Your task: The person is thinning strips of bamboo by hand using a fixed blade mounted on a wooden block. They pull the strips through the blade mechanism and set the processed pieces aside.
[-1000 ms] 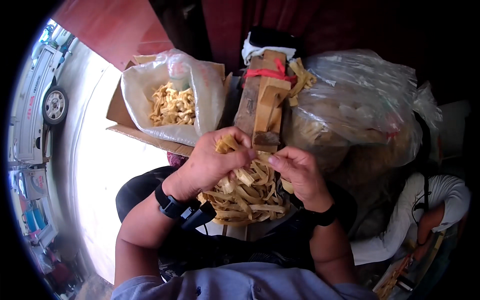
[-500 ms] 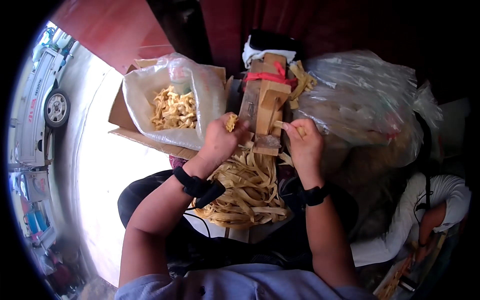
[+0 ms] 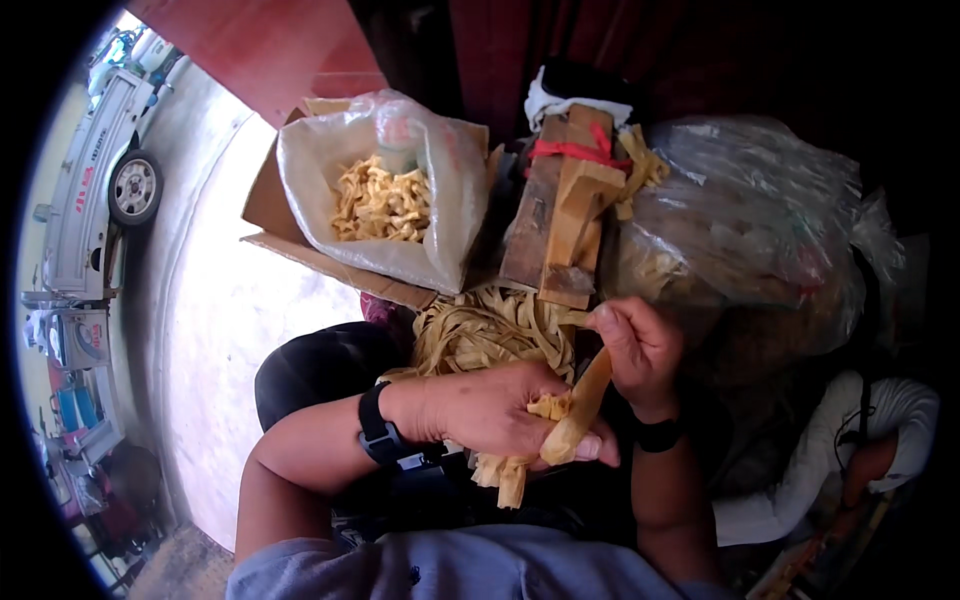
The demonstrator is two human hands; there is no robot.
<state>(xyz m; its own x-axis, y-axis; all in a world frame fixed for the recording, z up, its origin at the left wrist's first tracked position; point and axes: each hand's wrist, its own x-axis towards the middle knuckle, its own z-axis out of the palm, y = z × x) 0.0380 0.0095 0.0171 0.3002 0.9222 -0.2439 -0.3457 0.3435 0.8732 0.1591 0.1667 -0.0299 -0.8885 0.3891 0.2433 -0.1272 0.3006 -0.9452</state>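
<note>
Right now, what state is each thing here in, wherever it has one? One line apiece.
Left hand: closed around tan strips
Right hand: pinching a strip
Strip pile: loose, tangled
White bag: open, partly filled with tan pieces
Cardboard box: open
Clear plastic bag: bulging, wrinkled; whether closed, unclear
Red band: wrapped across the wooden block

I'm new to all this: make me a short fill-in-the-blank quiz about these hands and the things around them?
1. The left hand grips folded yellowish strips, while the ____ hand pinches the end of a strip.
2. The whitish bag of yellowish pieces sits inside an open box made of ____.
3. The cloth band tied around the wooden stand is coloured ____.
4. The big bundle right of the stand is covered in see-through ____.

Missing words: right; cardboard; red; plastic.
</note>
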